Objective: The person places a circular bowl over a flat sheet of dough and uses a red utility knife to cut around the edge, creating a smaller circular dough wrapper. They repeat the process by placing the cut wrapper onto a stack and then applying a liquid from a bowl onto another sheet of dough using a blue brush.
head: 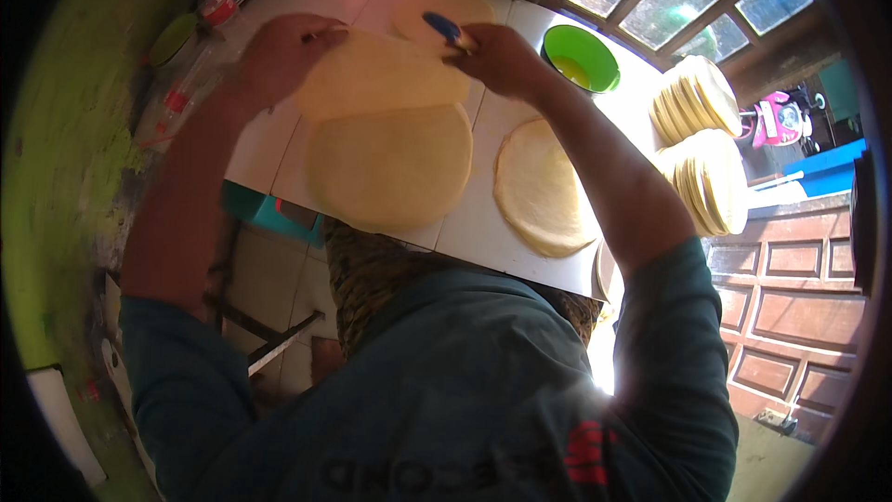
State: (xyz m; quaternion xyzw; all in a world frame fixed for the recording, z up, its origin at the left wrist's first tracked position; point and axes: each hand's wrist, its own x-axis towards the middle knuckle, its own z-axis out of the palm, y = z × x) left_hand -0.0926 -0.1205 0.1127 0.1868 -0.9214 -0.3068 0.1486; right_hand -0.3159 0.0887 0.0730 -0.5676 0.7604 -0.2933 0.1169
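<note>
My left hand (289, 56) is at the upper left edge of a thin sheet of dough (383, 73), its fingers closed on that edge. My right hand (488, 59) holds a brush-like tool with a blue end (442, 26) and is at the sheet's upper right; whether it also grips the dough is hidden. The sheet's lower part meets a round flat dough piece (390, 167) on the white tiled table. Another pale round (446, 10) lies behind, partly covered. A thicker dough disc (540, 188) lies to the right, partly behind my right forearm.
A green bowl (582, 59) with yellow liquid stands beyond my right wrist. Two stacks of flat rounds (693, 101) are at the table's right end. Plastic bottles (216, 7) and a green dish (173, 40) are at the left. A teal container (272, 213) sits below the table's front edge.
</note>
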